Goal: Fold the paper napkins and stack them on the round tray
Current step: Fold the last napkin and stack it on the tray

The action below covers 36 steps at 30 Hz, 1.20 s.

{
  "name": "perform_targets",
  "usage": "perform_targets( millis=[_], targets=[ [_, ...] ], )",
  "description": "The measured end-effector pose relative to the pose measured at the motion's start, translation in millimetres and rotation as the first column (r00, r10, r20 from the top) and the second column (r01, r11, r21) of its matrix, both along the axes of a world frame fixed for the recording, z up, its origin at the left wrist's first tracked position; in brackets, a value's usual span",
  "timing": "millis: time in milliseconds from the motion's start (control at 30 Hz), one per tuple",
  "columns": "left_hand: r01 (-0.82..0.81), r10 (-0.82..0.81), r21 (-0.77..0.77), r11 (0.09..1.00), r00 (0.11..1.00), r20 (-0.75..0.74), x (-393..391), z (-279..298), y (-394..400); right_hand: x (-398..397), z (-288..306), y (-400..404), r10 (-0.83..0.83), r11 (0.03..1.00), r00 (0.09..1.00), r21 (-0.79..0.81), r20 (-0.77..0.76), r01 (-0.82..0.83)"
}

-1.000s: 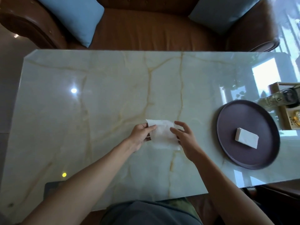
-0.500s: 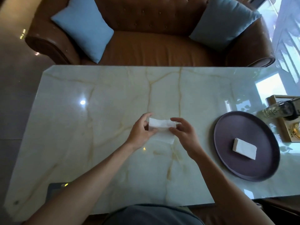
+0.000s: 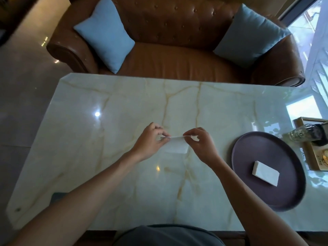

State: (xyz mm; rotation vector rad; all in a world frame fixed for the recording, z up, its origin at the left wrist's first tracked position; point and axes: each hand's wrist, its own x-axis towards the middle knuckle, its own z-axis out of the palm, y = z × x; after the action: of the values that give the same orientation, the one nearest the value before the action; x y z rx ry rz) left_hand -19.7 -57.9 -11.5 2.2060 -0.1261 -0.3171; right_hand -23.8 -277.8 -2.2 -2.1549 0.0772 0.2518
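A white paper napkin (image 3: 177, 147) hangs just above the middle of the marble table, held by its top edge. My left hand (image 3: 150, 142) pinches the napkin's left top corner and my right hand (image 3: 200, 142) pinches the right top corner, so the top edge is stretched between them. To the right lies the dark round tray (image 3: 248, 153), and on it a stack of folded white napkins (image 3: 265, 173) rests near the centre.
The marble table (image 3: 106, 139) fills the view. At its right edge a wooden box (image 3: 316, 157) holds a glass bottle (image 3: 300, 134). Behind the table stands a brown leather sofa (image 3: 177, 59) with two blue cushions.
Both hands have lifted the napkin off the table and drawn its top edge taut between them. The camera has tilted up, showing more of the sofa.
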Motion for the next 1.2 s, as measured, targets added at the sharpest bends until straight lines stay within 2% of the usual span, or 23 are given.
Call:
perform_targets(
  millis=[67, 233, 467, 633, 700, 833, 933, 1033, 1100, 1200],
  targets=[
    [0.026, -0.026, -0.003, 1.000, 1.000, 0.015, 2, 6, 1, 2, 3, -2, 0.044, 0.999, 0.999, 0.003, 0.016, -0.044],
    [-0.032, 0.007, -0.201, 0.979, 0.992, -0.127, 6, 19, -3, 10, 14, -5, 0.167, 0.984, 0.985, 0.073, -0.040, -0.164],
    [-0.203, 0.103, -0.440, 0.874, 0.965, -0.241, 1, 22, 1, 17, 15, -16, 0.157, 0.962, 0.983, 0.241, -0.094, -0.131],
    [-0.305, 0.151, -0.516, 0.800, 0.936, -0.318, 0, 22, 8, 14, 10, -28, 0.033, 0.877, 0.981, 0.476, -0.190, 0.063],
    [-0.315, 0.133, -0.539, 0.781, 0.928, -0.349, 0, 25, 9, 10, 8, -27, 0.056, 0.856, 0.970, 0.511, -0.238, 0.076],
    [-0.311, 0.096, -0.548, 0.777, 0.918, -0.385, 2, 28, 7, 4, 6, -16, 0.205, 0.797, 0.937, 0.603, -0.282, 0.007],
    [-0.364, 0.098, -0.577, 0.731, 0.893, -0.439, 0, 29, 5, 4, 4, -8, 0.140, 0.778, 0.942, 0.622, -0.306, 0.086],
    [-0.402, 0.024, -0.607, 0.685, 0.846, -0.533, -6, 25, 5, 4, 4, -4, 0.106, 0.755, 0.934, 0.639, -0.340, 0.147],
    [-0.387, -0.018, -0.602, 0.698, 0.831, -0.556, -12, 20, 5, 4, 5, -2, 0.109, 0.745, 0.929, 0.648, -0.355, 0.160],
    [-0.326, 0.002, -0.550, 0.769, 0.861, -0.508, -18, 16, 4, 4, 6, 0, 0.107, 0.751, 0.927, 0.640, -0.358, 0.161]
  ],
)
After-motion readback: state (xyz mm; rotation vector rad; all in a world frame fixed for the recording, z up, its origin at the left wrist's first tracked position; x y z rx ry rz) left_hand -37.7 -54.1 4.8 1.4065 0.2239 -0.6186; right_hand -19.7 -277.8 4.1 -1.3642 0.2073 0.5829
